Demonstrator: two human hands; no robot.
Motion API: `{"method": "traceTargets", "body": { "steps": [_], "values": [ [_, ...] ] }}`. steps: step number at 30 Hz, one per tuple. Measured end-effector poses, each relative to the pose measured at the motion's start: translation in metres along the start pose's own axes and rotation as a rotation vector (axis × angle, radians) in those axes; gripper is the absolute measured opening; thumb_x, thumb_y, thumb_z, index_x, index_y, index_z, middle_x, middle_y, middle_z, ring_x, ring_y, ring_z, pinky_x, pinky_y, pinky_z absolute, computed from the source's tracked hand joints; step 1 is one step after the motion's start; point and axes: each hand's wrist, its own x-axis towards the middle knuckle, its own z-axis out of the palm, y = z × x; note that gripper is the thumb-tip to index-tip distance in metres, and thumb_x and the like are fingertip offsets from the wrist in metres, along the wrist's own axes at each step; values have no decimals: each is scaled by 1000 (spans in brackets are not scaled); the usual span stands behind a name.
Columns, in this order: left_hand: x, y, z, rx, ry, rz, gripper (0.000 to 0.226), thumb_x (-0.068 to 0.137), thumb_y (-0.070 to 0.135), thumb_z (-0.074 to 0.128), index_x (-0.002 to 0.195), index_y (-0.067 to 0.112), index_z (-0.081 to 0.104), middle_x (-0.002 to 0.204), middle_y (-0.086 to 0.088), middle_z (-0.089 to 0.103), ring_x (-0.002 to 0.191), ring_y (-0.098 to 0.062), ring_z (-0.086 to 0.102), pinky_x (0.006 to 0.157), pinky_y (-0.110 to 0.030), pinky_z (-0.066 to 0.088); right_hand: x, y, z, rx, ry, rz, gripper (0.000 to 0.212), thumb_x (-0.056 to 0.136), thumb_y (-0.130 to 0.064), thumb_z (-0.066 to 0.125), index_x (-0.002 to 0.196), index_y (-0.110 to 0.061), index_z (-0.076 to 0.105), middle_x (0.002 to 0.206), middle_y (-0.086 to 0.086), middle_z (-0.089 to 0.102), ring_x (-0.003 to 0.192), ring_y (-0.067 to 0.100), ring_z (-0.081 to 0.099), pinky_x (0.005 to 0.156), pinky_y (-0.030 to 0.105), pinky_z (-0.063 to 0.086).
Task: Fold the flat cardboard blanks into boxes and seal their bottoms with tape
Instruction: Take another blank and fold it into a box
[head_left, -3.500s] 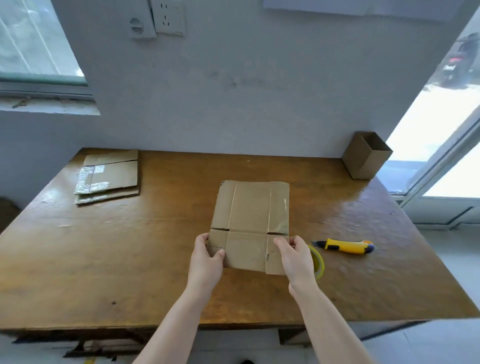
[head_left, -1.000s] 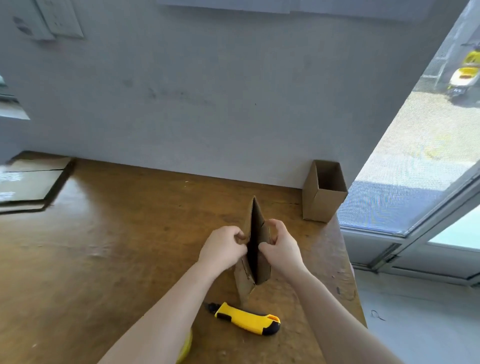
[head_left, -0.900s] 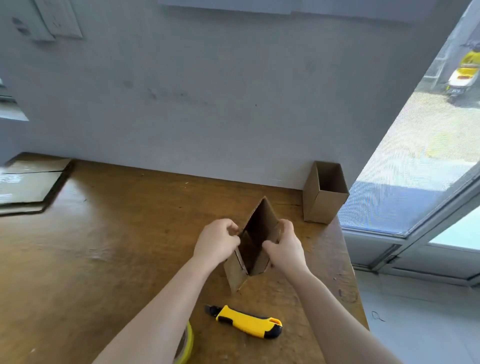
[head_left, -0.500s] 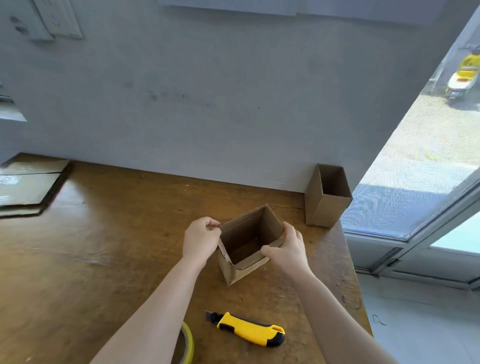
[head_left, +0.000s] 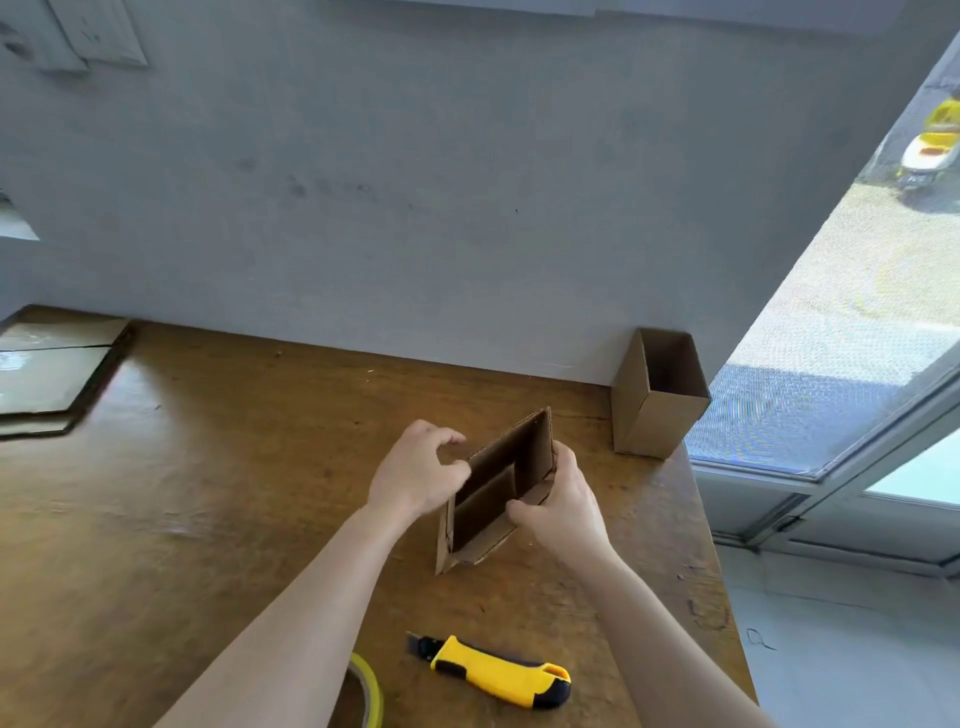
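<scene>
one box (head_left: 535, 452), flap (head_left: 485, 496) inside, right hand (head_left: 563, 501) gripping

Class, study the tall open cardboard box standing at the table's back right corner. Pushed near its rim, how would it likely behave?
It would probably tip rather than slide: the tall cardboard box stands taller than its base is wide. Thin walls and no visible contents suggest it is light. It stands near the right edge of the table, so it might fall.

Brown box (head_left: 498, 499), yellow-black knife (head_left: 498, 675)
</scene>
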Motion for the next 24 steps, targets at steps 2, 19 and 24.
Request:
{"method": "traceTargets", "body": {
  "steps": [2, 19, 24],
  "values": [
    [-2, 3, 3, 7, -84, 80, 40, 87, 28, 57, 128, 28, 59, 131, 8, 54, 113, -10, 53, 92, -28, 50, -1, 3, 2, -7, 16, 4, 92, 80, -24, 76, 151, -29, 18, 145, -1, 45, 128, 19, 48, 97, 39, 53],
    [4, 10, 4, 158, 126, 77, 28, 99, 21, 52, 125, 25, 63, 116, 7, 68, 96, -7, 63, 70, -16, 47, 6, -4, 1, -47, 61, 66, 59, 88, -25, 65, 140, -24, 37, 105, -10, 56, 88, 10, 61, 71, 29, 59],
    [10, -8, -4, 152, 207, -76, 25, 99, 17, 51, 120, 23, 65, 113, 3, 67, 89, -7, 57, 57, -14, 38, 6, 3, -8, -136, 57, 136, 49, 83, -39, 68, 125, -25, 47, 119, -1, 55, 106, 14, 51, 83, 30, 52]
  ]
}}
